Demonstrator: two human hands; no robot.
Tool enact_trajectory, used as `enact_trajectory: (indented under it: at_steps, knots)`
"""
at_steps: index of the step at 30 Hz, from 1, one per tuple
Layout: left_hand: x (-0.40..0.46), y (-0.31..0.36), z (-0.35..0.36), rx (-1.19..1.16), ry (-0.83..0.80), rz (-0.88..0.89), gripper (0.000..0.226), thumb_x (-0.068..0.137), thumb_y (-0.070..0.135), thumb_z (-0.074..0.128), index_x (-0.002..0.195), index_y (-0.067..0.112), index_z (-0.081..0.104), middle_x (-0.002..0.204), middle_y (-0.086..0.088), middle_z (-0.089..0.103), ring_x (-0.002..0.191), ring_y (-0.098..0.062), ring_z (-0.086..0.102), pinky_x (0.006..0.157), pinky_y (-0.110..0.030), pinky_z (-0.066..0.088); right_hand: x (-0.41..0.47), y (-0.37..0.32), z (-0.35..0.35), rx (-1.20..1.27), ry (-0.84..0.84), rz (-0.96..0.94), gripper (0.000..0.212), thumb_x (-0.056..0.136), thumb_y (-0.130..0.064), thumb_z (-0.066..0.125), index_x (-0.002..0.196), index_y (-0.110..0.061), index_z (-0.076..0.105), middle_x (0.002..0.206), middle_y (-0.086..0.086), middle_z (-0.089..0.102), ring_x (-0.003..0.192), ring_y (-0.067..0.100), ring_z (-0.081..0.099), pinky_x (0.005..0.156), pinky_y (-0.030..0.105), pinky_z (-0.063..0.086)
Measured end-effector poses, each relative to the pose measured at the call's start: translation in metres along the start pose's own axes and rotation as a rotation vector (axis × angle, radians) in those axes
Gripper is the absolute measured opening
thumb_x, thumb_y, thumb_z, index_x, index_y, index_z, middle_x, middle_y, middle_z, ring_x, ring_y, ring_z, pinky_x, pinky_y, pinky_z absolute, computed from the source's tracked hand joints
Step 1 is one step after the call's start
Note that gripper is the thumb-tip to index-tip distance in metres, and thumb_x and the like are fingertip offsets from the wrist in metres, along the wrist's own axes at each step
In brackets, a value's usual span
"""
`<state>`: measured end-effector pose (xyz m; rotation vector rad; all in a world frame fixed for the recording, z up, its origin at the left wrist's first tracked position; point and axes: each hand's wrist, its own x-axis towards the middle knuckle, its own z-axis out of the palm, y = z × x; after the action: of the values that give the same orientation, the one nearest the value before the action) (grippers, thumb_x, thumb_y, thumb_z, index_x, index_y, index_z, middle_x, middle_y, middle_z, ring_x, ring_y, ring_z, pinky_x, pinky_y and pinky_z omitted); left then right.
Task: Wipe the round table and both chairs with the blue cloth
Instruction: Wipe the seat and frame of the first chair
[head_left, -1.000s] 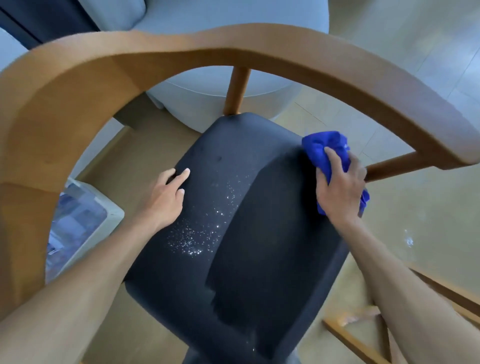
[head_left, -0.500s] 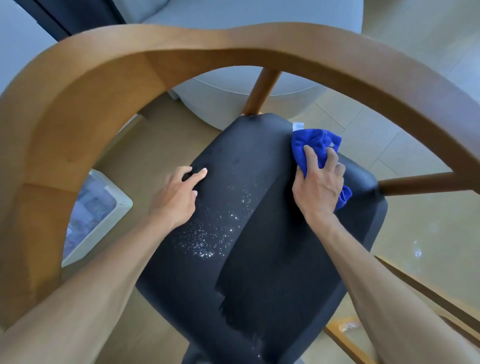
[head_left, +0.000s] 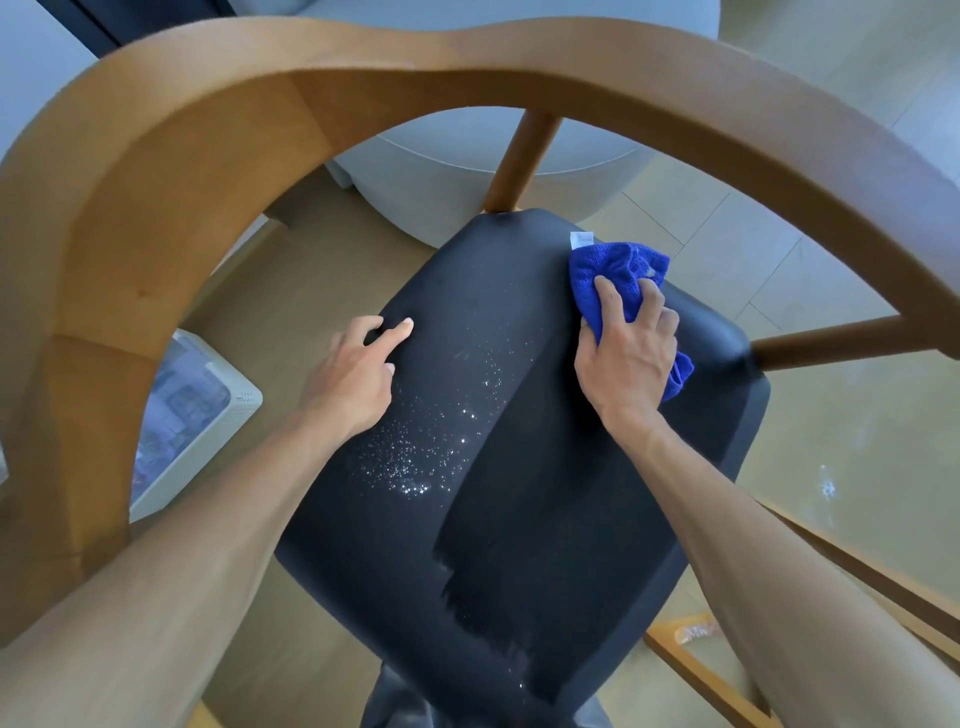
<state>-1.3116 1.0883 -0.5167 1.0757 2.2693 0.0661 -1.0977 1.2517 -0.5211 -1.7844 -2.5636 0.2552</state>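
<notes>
The right hand (head_left: 626, 353) is pressing the blue cloth (head_left: 618, 273) down onto the dark chair seat (head_left: 545, 493), near the seat's far right corner. Its fingers are curling over the bunched cloth and gripping it, with part of the cloth sticking out beyond the fingertips and another fold showing below the heel of the hand. A small white tag (head_left: 582, 239) is poking out at the cloth's far edge. The left hand (head_left: 353, 374) is lying on the seat's left side, well apart from the cloth, its fingers loosely spread and resting on the fabric, holding nothing. Between the two hands, a scatter of bright droplets (head_left: 441, 431) is glinting on the seat. To the right of them, a darker band of fabric (head_left: 519, 519) is running from under the right hand toward the near edge of the seat. The chair's curved wooden backrest (head_left: 467, 57) is arching over the whole scene, and both forearms are reaching in beneath it. On the floor at left, a white box-shaped appliance (head_left: 197, 415) is sitting beside the chair.
</notes>
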Motion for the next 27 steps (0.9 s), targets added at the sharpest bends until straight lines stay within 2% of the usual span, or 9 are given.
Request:
enact_trajectory:
  at_steps: [10,18,21,23,27]
  knots:
    - [-0.001,-0.001,0.003,-0.015,0.006,-0.005,0.053,0.099,0.014,0.042,0.146,0.036,0.032,0.150,0.006,0.026,0.127,-0.024,0.032,0.094,-0.047,0.044,0.002,0.000,0.000,0.023,0.003,0.011,0.048,0.094,-0.040,0.050,0.139,-0.025,0.045,0.146,0.013,0.033,0.115,0.035,0.041,0.087,0.045,0.042]
    - [0.002,-0.004,0.007,-0.035,0.026,-0.003,0.053,0.098,0.014,0.043,0.145,0.036,0.034,0.150,0.006,0.027,0.127,-0.023,0.032,0.095,-0.048,0.043,-0.005,-0.015,-0.002,0.056,0.010,0.047,0.046,0.090,-0.026,0.055,0.135,-0.022,0.051,0.143,0.015,0.038,0.108,0.038,0.045,0.084,0.045,0.044]
    - [0.002,-0.005,0.007,-0.028,0.025,0.006,0.053,0.098,0.016,0.044,0.145,0.038,0.033,0.149,0.008,0.028,0.125,-0.023,0.034,0.093,-0.047,0.044,-0.040,-0.042,0.000,0.092,0.081,-0.101,0.043,0.077,-0.016,0.065,0.120,-0.017,0.065,0.128,0.021,0.054,0.090,0.039,0.054,0.070,0.042,0.048]
    - [0.004,-0.006,0.003,-0.040,0.009,0.006,0.053,0.098,0.016,0.044,0.145,0.040,0.034,0.149,0.009,0.028,0.128,-0.022,0.034,0.096,-0.044,0.043,-0.080,-0.062,0.007,0.122,0.081,-0.241,0.043,0.071,-0.011,0.062,0.114,-0.018,0.066,0.121,0.018,0.059,0.084,0.037,0.053,0.066,0.041,0.047]
    - [0.007,-0.011,-0.006,-0.130,-0.031,0.018,0.056,0.098,0.005,0.035,0.143,0.038,0.038,0.150,0.009,0.029,0.131,-0.018,0.032,0.102,-0.035,0.034,-0.192,-0.077,0.023,0.252,-0.108,-0.603,0.042,0.073,-0.012,0.051,0.112,-0.024,0.060,0.120,0.013,0.054,0.085,0.033,0.051,0.064,0.039,0.042]
